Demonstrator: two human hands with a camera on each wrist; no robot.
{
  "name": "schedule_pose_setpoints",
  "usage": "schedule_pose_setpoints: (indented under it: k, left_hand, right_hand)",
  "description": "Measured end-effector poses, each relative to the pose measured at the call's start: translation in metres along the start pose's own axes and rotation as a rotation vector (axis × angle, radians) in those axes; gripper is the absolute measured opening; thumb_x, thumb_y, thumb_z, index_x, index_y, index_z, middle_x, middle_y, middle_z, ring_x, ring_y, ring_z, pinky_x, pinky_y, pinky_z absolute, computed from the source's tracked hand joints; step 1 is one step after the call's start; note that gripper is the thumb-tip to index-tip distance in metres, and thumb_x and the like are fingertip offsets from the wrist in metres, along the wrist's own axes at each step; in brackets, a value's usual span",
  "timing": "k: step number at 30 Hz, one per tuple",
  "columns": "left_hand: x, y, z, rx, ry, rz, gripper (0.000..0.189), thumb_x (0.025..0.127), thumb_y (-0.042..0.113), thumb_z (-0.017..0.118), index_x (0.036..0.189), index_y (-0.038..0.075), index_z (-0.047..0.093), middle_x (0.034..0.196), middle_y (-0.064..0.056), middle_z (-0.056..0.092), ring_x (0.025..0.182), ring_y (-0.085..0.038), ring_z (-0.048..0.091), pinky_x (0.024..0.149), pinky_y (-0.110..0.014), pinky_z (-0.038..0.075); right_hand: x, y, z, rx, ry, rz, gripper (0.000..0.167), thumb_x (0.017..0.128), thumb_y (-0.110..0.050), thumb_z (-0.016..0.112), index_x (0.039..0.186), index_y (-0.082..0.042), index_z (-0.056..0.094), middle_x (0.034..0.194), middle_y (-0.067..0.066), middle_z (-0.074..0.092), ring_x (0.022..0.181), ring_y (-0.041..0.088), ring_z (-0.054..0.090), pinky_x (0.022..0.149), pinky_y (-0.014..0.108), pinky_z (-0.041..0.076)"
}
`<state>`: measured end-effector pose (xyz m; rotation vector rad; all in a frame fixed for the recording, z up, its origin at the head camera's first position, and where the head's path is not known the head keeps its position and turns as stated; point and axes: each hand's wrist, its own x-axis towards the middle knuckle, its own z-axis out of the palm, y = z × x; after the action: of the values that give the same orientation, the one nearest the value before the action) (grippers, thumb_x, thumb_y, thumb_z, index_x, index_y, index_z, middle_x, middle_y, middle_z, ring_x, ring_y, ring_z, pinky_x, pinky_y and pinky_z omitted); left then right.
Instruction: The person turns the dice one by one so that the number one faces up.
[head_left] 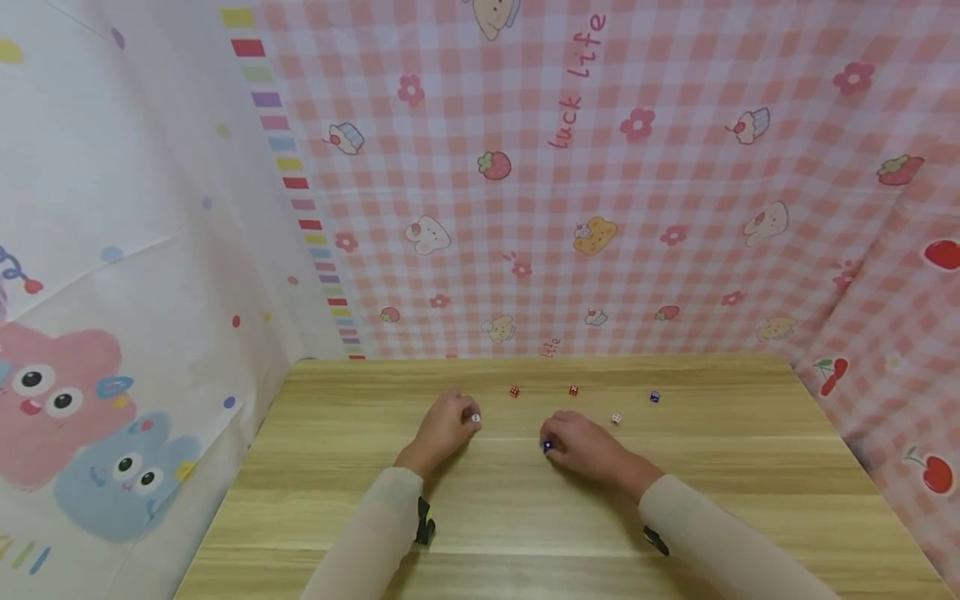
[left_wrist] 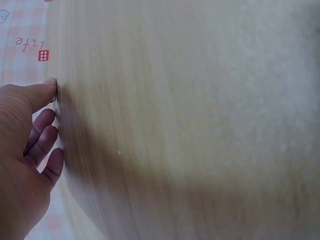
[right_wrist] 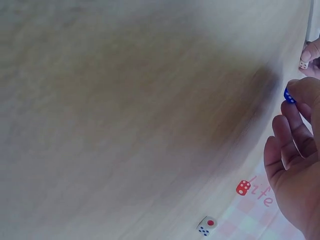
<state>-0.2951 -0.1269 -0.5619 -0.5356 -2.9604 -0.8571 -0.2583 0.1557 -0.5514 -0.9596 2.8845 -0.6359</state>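
My left hand (head_left: 444, 427) pinches a white die (head_left: 476, 418) between thumb and forefinger, low over the wooden table. In the left wrist view the thumb and fingertips show, with most of that die hidden behind them. To the right, my right hand (head_left: 585, 446) grips a dark blue die (head_left: 548, 447) at its fingertips. The right wrist view shows this blue die (right_wrist: 288, 96) between thumb and forefinger, its other fingers loosely curled. Beyond and between the hands lie two red dice (head_left: 514, 392). Another white die (head_left: 617, 419) lies just past the right hand's knuckles.
A second blue die (head_left: 655, 397) rests farther right, near the back of the wooden table (head_left: 517, 517). A pink checked cloth (head_left: 525, 208) hangs behind the back edge. A white cartoon-printed cloth (head_left: 172, 292) hangs at the left side.
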Motion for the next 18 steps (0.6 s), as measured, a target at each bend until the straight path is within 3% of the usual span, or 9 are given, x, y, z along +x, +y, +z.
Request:
schedule_pose_setpoints:
  k: [9,18]
  left_hand:
    - [0.0009,-0.0022,0.0012,0.01,0.0,0.011,0.009,0.091,0.015,0.08,0.095,0.012,0.073,0.093,0.0,0.06,0.088,-0.017,0.054,0.082,-0.037,0.05]
    - [0.0012,-0.0025,0.0012,0.014,-0.002,0.017,0.009,0.091,0.016,0.08,0.094,0.013,0.073,0.092,0.0,0.058,0.087,-0.016,0.053,0.08,-0.036,0.05]
  right_hand:
    - [0.0025,0.0003,0.0047,-0.009,-0.014,0.01,0.013,0.092,-0.018,0.079,0.099,-0.018,0.068,0.094,-0.009,0.059,0.087,0.007,0.054,0.078,0.029,0.052]
    - [0.0017,-0.0002,0.0049,-0.031,-0.011,0.01,0.014,0.092,-0.017,0.078,0.101,-0.018,0.067,0.096,-0.008,0.06,0.09,0.009,0.055,0.081,0.032,0.054]
